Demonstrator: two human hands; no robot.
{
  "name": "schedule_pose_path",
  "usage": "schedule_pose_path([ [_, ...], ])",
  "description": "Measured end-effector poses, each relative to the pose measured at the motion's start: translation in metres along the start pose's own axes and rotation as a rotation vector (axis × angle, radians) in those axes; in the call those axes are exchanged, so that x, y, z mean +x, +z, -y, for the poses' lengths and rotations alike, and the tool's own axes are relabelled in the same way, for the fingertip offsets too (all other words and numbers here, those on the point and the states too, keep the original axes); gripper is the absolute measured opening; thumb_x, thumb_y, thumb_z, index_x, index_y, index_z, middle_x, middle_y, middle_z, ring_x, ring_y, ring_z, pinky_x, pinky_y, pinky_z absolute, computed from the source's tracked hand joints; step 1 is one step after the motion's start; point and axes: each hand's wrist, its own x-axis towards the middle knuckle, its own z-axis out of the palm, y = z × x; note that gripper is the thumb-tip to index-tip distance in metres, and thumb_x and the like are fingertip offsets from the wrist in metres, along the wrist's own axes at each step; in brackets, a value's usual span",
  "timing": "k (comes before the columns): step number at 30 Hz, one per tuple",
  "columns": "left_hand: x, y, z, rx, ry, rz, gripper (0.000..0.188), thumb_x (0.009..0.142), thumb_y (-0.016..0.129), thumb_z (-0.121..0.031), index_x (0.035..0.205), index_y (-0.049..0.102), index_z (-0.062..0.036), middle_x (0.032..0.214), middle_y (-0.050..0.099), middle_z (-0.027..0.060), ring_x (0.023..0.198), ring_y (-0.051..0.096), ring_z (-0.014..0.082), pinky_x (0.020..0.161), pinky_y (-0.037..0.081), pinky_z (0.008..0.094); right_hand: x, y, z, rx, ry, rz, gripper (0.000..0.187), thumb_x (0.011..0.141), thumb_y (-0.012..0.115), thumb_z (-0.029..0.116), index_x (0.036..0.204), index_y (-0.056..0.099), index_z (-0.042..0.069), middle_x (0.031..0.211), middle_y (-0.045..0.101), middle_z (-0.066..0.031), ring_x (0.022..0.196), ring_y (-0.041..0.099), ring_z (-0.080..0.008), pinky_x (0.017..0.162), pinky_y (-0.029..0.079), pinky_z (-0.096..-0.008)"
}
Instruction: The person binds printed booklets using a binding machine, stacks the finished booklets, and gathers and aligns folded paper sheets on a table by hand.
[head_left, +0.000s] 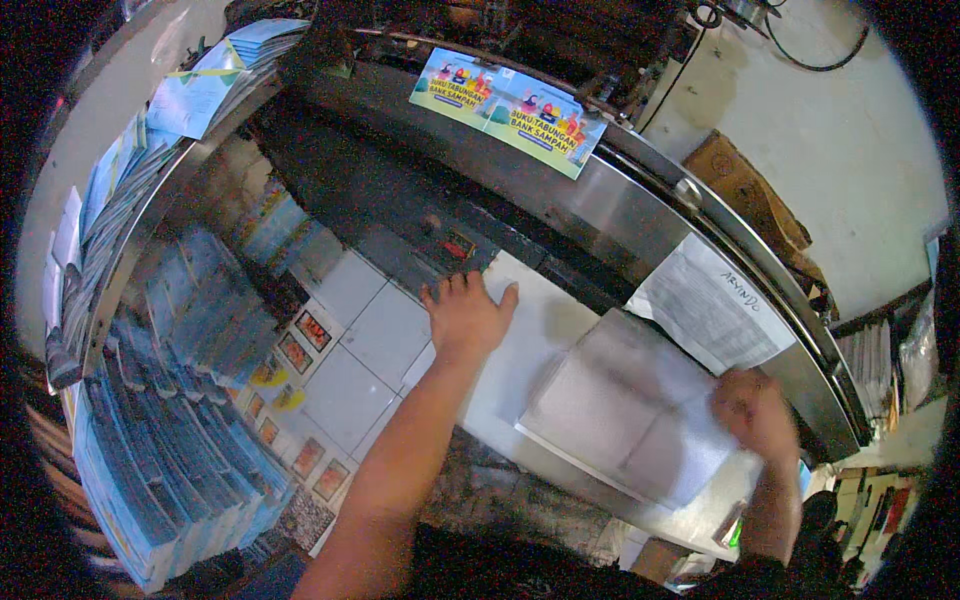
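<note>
Head view, and the left hand is held open, fingers spread, nothing gripped, at the far-left end of the white board. On the board, the white paper stack is met at its right edge by the right hand, blurred, seemingly curled; whether paper is gripped cannot be told. Edges are probably best kept square, uncreased.

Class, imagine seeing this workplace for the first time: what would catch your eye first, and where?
First, the brightly coloured printed sheet on the metal panel at the top. Then the stacked blue booklets at lower left. White paper lies between the spread left hand and blurred right hand.
</note>
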Motion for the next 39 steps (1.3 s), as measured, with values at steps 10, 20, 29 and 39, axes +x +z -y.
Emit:
schedule_pose_path([
  [10,-0.002,-0.001,0.0,0.021,-0.01,-0.05,0.063,0.086,0.048,-0.057,0.113,0.058,-0.001,0.116,0.06,0.0213,0.117,0.052,0.0362,0.107,0.026,0.0597,0.106,-0.021,-0.076,-0.545,-0.058,-0.627,0.041,0.075,0.063,-0.001,0.115,0.064,0.009,0.117,0.059,-0.0113,0.107,0.056,-0.032,0.089,0.047,-0.0416],
  [20,-0.004,-0.003,0.003,0.102,-0.044,-0.031,0.061,0.087,0.048,-0.057,0.109,0.06,-0.0016,0.112,0.061,0.0206,0.114,0.054,0.0349,0.105,0.029,0.0588,-0.011,0.086,0.049,0.026,0.01,0.405,0.078,0.068,0.077,0.049,0.131,0.054,0.009,0.122,0.054,-0.0184,0.112,0.052,-0.0355,0.097,0.044,-0.0449],
  [29,-0.001,-0.006,0.0,0.042,-0.016,-0.048,0.064,0.086,0.048,-0.057,0.112,0.059,0.0004,0.112,0.061,0.0217,0.114,0.053,0.0364,0.105,0.028,0.0586,-0.031,0.098,0.043,0.116,-0.087,0.327,0.077,0.068,0.081,0.039,0.133,0.05,0.012,0.121,0.052,-0.0178,0.11,0.051,-0.0353,0.095,0.045,-0.0423],
  [39,-0.002,-0.01,0.003,0.007,-0.01,-0.057,0.061,0.086,0.049,-0.056,0.11,0.059,-0.0006,0.112,0.061,0.0216,0.114,0.053,0.0374,0.104,0.03,0.0591,0.032,-0.042,-0.022,-0.154,0.071,-0.502,0.012,0.085,0.059,0.008,0.094,0.061,0.001,0.099,0.062,-0.0182,0.092,0.061,-0.035,0.081,0.048,-0.037],
])
